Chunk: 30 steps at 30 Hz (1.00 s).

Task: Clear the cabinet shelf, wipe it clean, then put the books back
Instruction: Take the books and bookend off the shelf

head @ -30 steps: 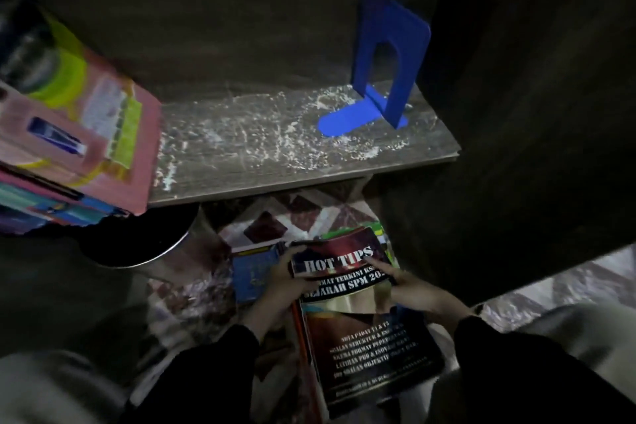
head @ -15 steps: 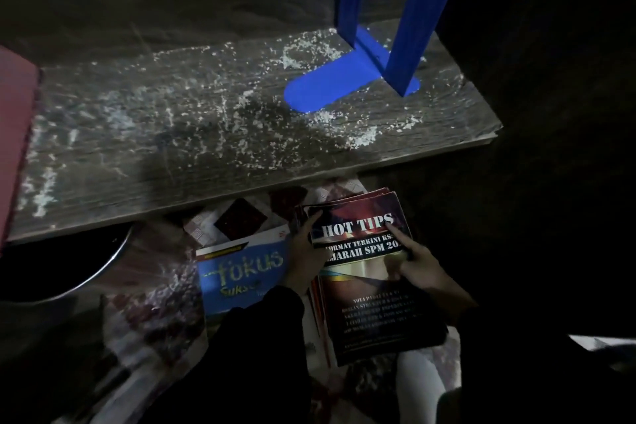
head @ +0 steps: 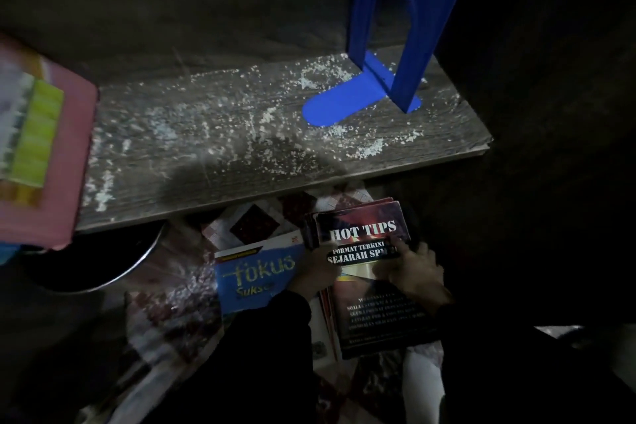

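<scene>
1. Shelf [head: 241, 162]: I see bare wood scattered with white crumbs [head: 323, 79]. 1 blue bookend [head: 433, 10] stands upright at its right end. 1 pile of books with a pink cover [head: 72, 165] on top lies at its left end and overhangs the front edge.
2. Floor: below the shelf, a stack of books lies on a patterned mat [head: 254, 224]. The top book [head: 364, 227] reads "HOT TIPS". 1 blue book [head: 254, 272] lies just beside the stack, on its left.
3. Left hand [head: 318, 270]: it holds the left edge of the top book, with the thumb laid across the cover. The grip is narrow.
4. Right hand [head: 413, 274]: it rests on the cover of the same book, with the index finger [head: 395, 244] straight on the title. I cannot tell whether the other fingers clasp the right edge.
5. Left of the blue book, under the shelf, sits 1 dark round object with a metal rim [head: 137, 265]. The picture is too dim to identify it.
</scene>
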Tool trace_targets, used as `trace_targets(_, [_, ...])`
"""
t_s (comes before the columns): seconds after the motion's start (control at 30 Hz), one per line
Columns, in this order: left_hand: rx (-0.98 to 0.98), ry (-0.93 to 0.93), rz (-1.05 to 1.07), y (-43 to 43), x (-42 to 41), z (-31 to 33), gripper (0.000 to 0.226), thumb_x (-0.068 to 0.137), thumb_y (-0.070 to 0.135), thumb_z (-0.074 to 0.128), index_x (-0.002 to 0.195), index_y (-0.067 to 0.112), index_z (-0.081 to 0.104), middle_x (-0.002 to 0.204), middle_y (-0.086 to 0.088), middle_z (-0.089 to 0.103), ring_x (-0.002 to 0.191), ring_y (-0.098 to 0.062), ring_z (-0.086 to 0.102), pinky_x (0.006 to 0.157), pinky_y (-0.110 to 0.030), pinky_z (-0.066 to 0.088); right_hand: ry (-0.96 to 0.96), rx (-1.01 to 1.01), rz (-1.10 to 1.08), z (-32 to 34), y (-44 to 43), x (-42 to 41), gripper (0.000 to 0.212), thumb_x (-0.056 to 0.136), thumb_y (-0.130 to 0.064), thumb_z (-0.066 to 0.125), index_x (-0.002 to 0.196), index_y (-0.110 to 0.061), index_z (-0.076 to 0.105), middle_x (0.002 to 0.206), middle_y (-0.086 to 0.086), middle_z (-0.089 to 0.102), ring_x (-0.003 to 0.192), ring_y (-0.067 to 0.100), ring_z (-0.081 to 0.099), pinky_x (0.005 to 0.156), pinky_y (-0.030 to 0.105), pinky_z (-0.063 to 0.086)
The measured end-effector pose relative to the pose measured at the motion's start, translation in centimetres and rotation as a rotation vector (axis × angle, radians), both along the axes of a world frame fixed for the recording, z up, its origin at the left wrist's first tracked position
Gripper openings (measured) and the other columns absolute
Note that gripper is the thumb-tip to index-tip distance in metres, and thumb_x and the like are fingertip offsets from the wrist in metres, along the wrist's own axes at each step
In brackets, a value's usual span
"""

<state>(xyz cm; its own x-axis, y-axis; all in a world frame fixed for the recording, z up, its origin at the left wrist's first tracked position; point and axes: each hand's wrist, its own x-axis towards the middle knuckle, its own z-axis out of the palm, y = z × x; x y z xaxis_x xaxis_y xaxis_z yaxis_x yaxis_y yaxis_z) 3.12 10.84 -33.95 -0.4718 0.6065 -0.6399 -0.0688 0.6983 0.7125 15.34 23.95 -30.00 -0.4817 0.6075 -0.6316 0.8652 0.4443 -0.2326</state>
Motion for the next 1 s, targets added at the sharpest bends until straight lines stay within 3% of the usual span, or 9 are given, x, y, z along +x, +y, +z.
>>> trace_targets(0.1, [-0.008, -0.090, 0.052, -2.1, 0.0, 2.6, 0.043, 0.092, 0.000, 0.057, 0.134, 0.002, 0.048, 0.127, -0.013, 0.053, 0.106, -0.027, 0.054, 0.084, -0.030, 0.043, 0.100, -0.051, -0.030, 2.2, -1.8, -1.2, 0.068, 0.081, -0.046, 0.065, 0.143, -0.034, 0.038, 0.139, 0.014, 0.042, 0.130, 0.032, 0.038, 0.106, 0.040, 0.034])
trace_targets(0.23, [0.022, -0.076, 0.104, -5.5, -0.4, 8.2, 0.029, 0.091, 0.019, 0.062, 0.118, 0.023, 0.054, 0.094, 0.005, 0.054, 0.078, -0.012, 0.052, 0.067, -0.023, 0.046, 0.345, -0.162, -0.039, 5.1, -4.6, -3.4, 0.031, 0.076, -0.016, 0.064, 0.106, -0.020, 0.070, 0.106, 0.013, 0.070, 0.107, 0.029, 0.063, 0.092, 0.037, 0.050])
trace_targets(0.33, [0.146, 0.066, 0.180, -8.8, -1.1, 12.6, 0.027, 0.070, 0.023, 0.066, 0.096, 0.021, 0.059, 0.087, 0.000, 0.059, 0.076, -0.011, 0.054, 0.080, -0.025, 0.045, 0.495, -0.226, 0.024, 8.9, -8.0, -6.1, 0.015, 0.078, -0.005, 0.068, 0.087, -0.017, 0.071, 0.086, 0.002, 0.071, 0.089, 0.018, 0.066, 0.076, 0.023, 0.049])
trace_targets(0.5, [0.232, 0.383, 0.402, -15.7, -4.0, 21.1, 0.039, 0.069, 0.032, 0.065, 0.105, 0.018, 0.065, 0.084, -0.002, 0.063, 0.092, -0.024, 0.064, 0.083, -0.028, 0.046, 0.730, -0.277, 0.159, 16.7, -15.3, -11.5, 0.035, 0.085, 0.005, 0.050, 0.079, -0.026, 0.065, 0.062, -0.016, 0.062, 0.064, -0.001, 0.057, 0.061, 0.009, 0.041])
trace_targets(0.63, [0.361, 0.860, 0.663, -21.2, -5.7, 29.2, 0.026, 0.084, 0.012, 0.058, 0.110, 0.016, 0.059, 0.091, -0.008, 0.067, 0.088, -0.028, 0.064, 0.081, -0.030, 0.048, 0.974, -0.346, 0.228, 22.4, -21.7, -15.6, 0.032, 0.087, 0.005, 0.051, 0.090, -0.023, 0.066, 0.081, 0.006, 0.067, 0.078, 0.016, 0.060, 0.066, 0.024, 0.043])
trace_targets(0.73, [0.353, 1.244, 0.864, -24.7, -6.2, 34.2, 0.039, 0.084, 0.010, 0.061, 0.122, 0.013, 0.053, 0.099, -0.010, 0.060, 0.091, -0.028, 0.059, 0.084, -0.033, 0.044, 1.112, -0.473, 0.301, 26.4, -25.7, -17.6, 0.043, 0.083, 0.009, 0.056, 0.115, -0.020, 0.058, 0.082, -0.003, 0.059, 0.067, 0.001, 0.056, 0.064, 0.015, 0.043])
trace_targets(0.8, [0.238, 1.407, 0.964, -26.6, -6.4, 36.9, 0.054, 0.082, 0.013, 0.064, 0.133, 0.011, 0.046, 0.114, -0.016, 0.053, 0.107, -0.034, 0.051, 0.092, -0.036, 0.034, 1.148, -0.469, 0.418, 27.7, -27.6, -18.8, 0.065, 0.080, 0.000, 0.068, 0.135, -0.024, 0.045, 0.109, -0.004, 0.058, 0.094, 0.001, 0.055, 0.089, 0.018, 0.044])
trace_targets(0.9, [0.079, 1.389, 0.919, -28.5, -7.4, 38.8, 0.078, 0.084, 0.023, 0.067, 0.149, 0.017, 0.025, 0.131, -0.018, 0.037, 0.119, -0.036, 0.038, 0.096, -0.037, 0.031, 1.113, -0.443, 0.583, 28.1, -29.3, -20.2, 0.093, 0.077, -0.023, 0.077, 0.150, -0.034, 0.021, 0.146, -0.002, 0.039, 0.134, 0.011, 0.033, 0.113, 0.031, 0.027])
trace_targets(1.0, [-0.003, 1.342, 0.794, -29.1, -8.4, 38.8, 0.081, 0.085, 0.030, 0.067, 0.151, 0.023, 0.019, 0.135, -0.013, 0.030, 0.124, -0.033, 0.034, 0.099, -0.038, 0.033, 1.082, -0.384, 0.605, 27.8, -30.3, -20.9, 0.102, 0.071, -0.038, 0.076, 0.149, -0.043, 0.010, 0.157, 0.000, 0.025, 0.144, 0.020, 0.019, 0.116, 0.048, 0.023])
